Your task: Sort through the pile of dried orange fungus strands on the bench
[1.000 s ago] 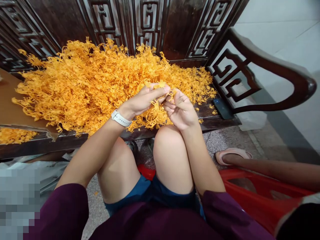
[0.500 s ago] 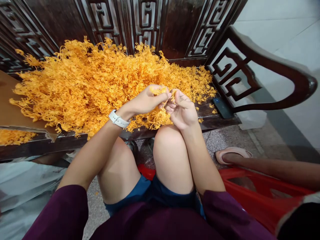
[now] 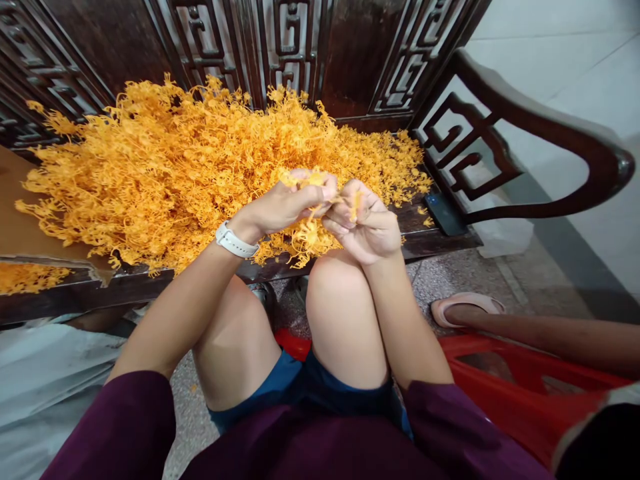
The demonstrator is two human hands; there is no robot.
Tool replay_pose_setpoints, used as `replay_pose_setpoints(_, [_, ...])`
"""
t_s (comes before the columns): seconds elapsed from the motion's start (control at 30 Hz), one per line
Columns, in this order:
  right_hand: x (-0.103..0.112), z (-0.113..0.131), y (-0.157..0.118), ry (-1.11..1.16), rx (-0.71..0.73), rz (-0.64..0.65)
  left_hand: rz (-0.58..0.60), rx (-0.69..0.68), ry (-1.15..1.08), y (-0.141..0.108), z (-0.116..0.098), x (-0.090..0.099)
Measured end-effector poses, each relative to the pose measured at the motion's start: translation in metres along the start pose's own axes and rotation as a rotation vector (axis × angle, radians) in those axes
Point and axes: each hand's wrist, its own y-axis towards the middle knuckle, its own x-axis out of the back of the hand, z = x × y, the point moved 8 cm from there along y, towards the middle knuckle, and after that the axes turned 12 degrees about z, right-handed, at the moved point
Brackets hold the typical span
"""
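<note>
My left hand, with a pale watch on its wrist, is closed on an orange-yellow branching plastic sprig. Part of that sprig hangs below the fingers, above the bench edge. Close on its right, my right hand pinches a small orange-yellow piece, blurred by motion. The fingertips of both hands nearly meet, and a thin strand seems to run between them. Behind the hands, a large tangled heap of the same sprigs covers the bench seat.
The heap lies on a dark carved wooden bench with an armrest at right. A dark phone-like object rests at the seat's right end. Cardboard stands at left. A red stool and another person's leg are at right.
My right hand has turned inward and its fingers have curled more, with the small piece now over them. The left hand has shifted slightly left, and the hanging part dropped a little.
</note>
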Motion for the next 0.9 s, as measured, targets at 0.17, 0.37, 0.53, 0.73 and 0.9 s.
replay_pose_setpoints(0.17, [0.011, 0.008, 0.000, -0.059, 0.093, -0.083, -0.113, -0.083, -0.073, -0.003, -0.022, -0.005])
replay_pose_setpoints(0.37, [0.006, 0.005, -0.003, -0.084, 0.065, -0.089, -0.191, -0.004, 0.161, -0.005, -0.015, 0.009])
replay_pose_setpoints(0.53, [0.036, 0.011, -0.005, -0.129, 0.012, -0.118, -0.296, 0.012, 0.130, -0.009, -0.005, 0.038])
replay_pose_setpoints(0.73, [0.139, 0.020, 0.005, -0.010, 0.127, -0.496, -0.393, 0.000, 0.158, -0.013, 0.003, 0.055])
replay_pose_setpoints(0.9, [0.113, 0.026, 0.009, -0.025, 0.177, -0.460, -0.290, 0.009, 0.152, -0.007, 0.009, 0.044])
